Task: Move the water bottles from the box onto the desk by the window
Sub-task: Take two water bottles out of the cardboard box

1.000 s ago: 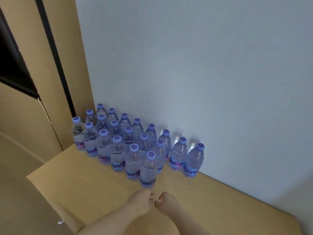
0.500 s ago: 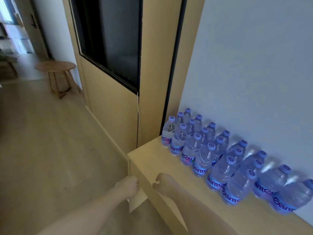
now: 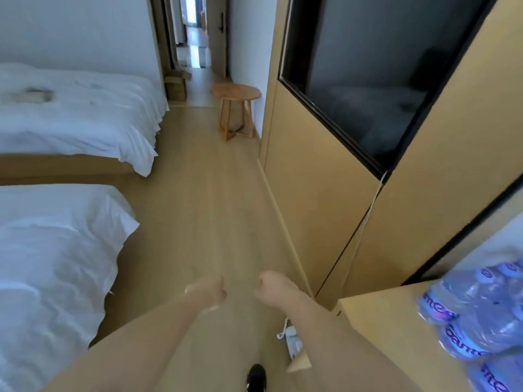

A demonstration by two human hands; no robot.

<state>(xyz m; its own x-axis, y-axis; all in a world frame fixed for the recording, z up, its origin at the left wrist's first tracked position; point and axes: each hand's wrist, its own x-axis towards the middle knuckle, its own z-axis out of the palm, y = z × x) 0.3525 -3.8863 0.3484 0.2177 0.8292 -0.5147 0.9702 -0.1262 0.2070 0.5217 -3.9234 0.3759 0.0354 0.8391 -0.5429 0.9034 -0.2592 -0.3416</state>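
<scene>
Water bottles: a group of clear plastic bottles with purple caps and purple-lettered labels stands on the desk, at the right edge of the view. Their caps lie toward the upper right of the picture and their bases toward the lower right, so the long axes appear tilted in this wide-angle view. They are packed closely together; how many there are cannot be told, since the frame cuts them off.

Desk: a light wooden top, of which only the near left corner shows. The bottles stand back from that corner, and the corner itself is bare.

Left hand: held out over the floor, fingers curled inward, and it holds nothing. It is blurred, so the fingers cannot be told apart.

Right hand: just beside the left hand and apart from it, clenched loosely with nothing in it. It is to the left of the desk corner and well apart from the bottles.

Cardboard box: a brown box on the floor near the doorway, beyond the foot of the far bed. Its contents cannot be seen from here.

Beds: two beds with white covers along the left side.

Round stool: a small wooden one against the wall.

Dark screen: set in the wooden wall panel on the right.
</scene>
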